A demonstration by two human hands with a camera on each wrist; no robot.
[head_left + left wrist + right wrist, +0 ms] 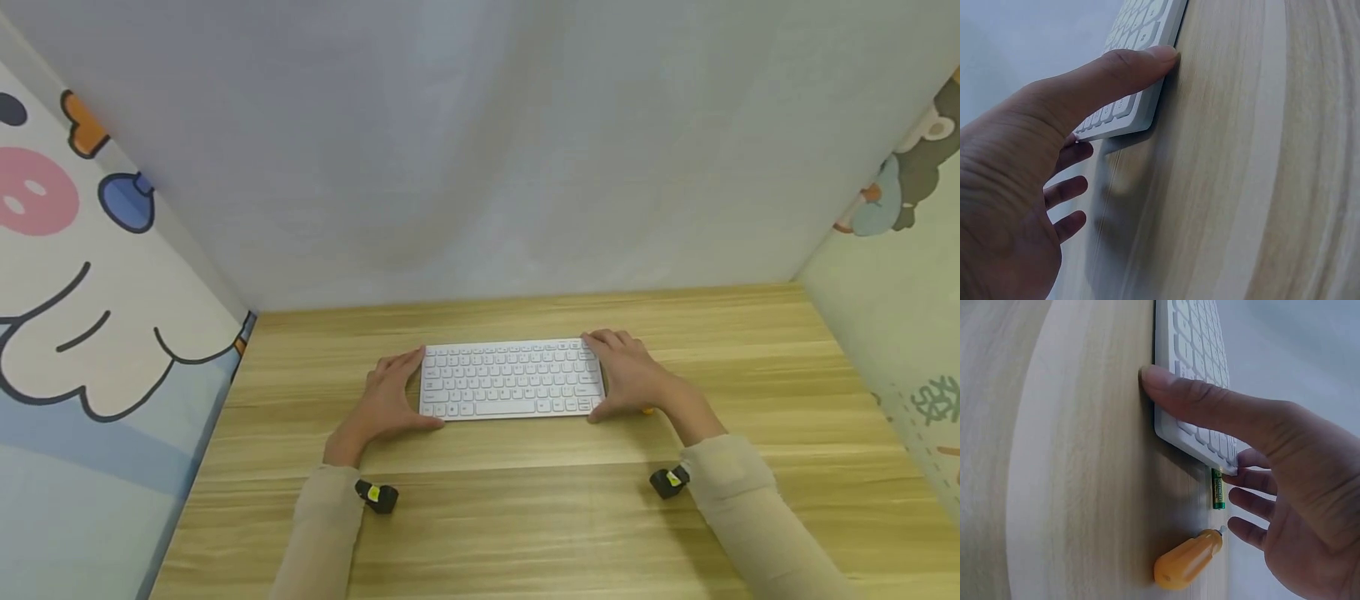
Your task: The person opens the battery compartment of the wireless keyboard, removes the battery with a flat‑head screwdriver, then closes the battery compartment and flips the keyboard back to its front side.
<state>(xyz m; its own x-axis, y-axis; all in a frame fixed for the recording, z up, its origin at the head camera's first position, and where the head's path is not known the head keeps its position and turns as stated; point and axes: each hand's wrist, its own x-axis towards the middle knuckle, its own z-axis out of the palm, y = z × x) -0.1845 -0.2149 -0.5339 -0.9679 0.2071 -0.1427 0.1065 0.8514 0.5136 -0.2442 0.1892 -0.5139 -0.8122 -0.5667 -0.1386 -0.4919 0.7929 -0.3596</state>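
A white compact keyboard (510, 379) lies in front of me with its keys facing up and the long space bar on the near side. My left hand (386, 402) grips its left end, thumb at the near edge and index finger at the far corner. At the right end, my right hand (633, 375) holds it the same way, between thumb and fingers. Both wrist views show the remaining fingers beyond the keyboard's ends. Whether the keyboard touches the table or is slightly raised, I cannot tell.
An orange-handled screwdriver (1186, 561) lies by my right hand, mostly hidden in the head view. Near it is a green battery (1218, 489), partly behind the keyboard. The wooden table (510, 525) meets a grey-white backdrop (480, 167), with printed panels at both sides.
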